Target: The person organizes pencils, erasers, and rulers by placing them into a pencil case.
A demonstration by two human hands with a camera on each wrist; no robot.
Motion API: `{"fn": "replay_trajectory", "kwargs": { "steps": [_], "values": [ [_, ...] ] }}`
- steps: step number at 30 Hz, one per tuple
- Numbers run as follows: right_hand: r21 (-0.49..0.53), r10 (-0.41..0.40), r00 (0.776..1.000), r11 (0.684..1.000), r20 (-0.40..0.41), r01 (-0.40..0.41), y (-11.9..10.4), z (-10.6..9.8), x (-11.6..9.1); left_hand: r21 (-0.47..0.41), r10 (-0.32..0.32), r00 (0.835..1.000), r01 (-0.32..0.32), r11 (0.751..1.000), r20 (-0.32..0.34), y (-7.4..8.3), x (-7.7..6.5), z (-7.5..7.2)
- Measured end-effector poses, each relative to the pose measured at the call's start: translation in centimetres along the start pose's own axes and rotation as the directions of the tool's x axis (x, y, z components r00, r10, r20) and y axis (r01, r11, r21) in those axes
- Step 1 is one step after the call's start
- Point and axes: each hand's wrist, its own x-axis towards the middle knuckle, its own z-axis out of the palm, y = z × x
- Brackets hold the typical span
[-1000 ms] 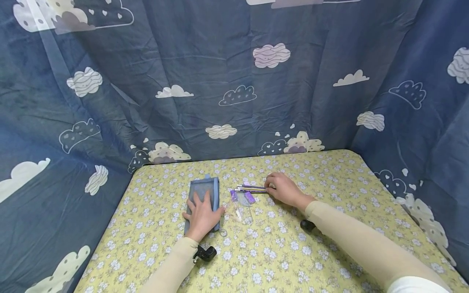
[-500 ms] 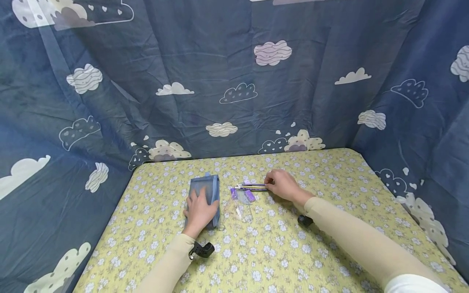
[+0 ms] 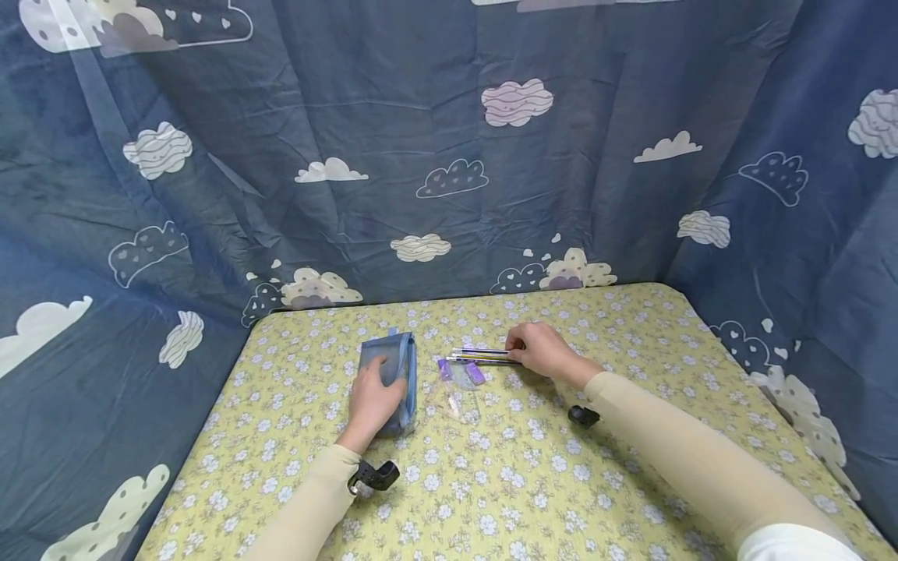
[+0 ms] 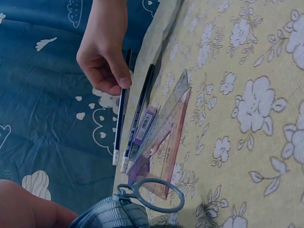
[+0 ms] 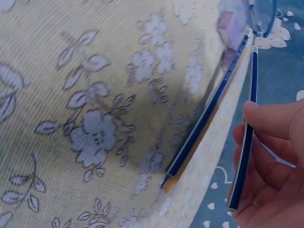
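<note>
My left hand [image 3: 372, 397] holds the blue mesh zip pouch [image 3: 370, 354], fingers bent over its top and thumb at the zipper side. A ring pull [image 4: 161, 209] hangs at the pouch's zipper end in the left wrist view. My right hand [image 3: 543, 352] pinches a dark blue striped pencil [image 5: 241, 171] between thumb and fingers, raised over the table. Below it another blue pencil [image 5: 209, 114] and an orange-yellow pencil [image 5: 186, 164] lie side by side. Their white ends point toward the pouch.
Between pouch and pencils lie a purple-sleeved eraser [image 3: 475, 374], a second small purple piece [image 3: 445, 368] and clear set squares [image 4: 176, 128]. A yellow floral cloth [image 3: 533, 483] covers the table. Blue cloud-print curtains [image 3: 449, 156] hang behind and at both sides.
My left hand has gone from lying spread on the pouch to bent fingers at its zipper side, and the pouch's zipper edge has risen. One pencil has separated from the others in my right hand.
</note>
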Motion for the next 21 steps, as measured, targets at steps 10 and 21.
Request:
{"fn": "replay_trajectory", "kwargs": {
  "steps": [10, 21],
  "values": [
    [0.242, 0.070, 0.996, 0.967, 0.060, -0.082, -1.0, -1.1, -0.9, -0.090, -0.060, 0.997, 0.064, 0.994, 0.041, -0.2, 0.0, -1.1],
    [0.477, 0.113, 0.979, 0.859, 0.172, -0.183, -1.7, -1.6, -1.7, -0.122, -0.108, 0.992, 0.115, 0.986, 0.061, -0.3, 0.1, -2.1]
  ]
}}
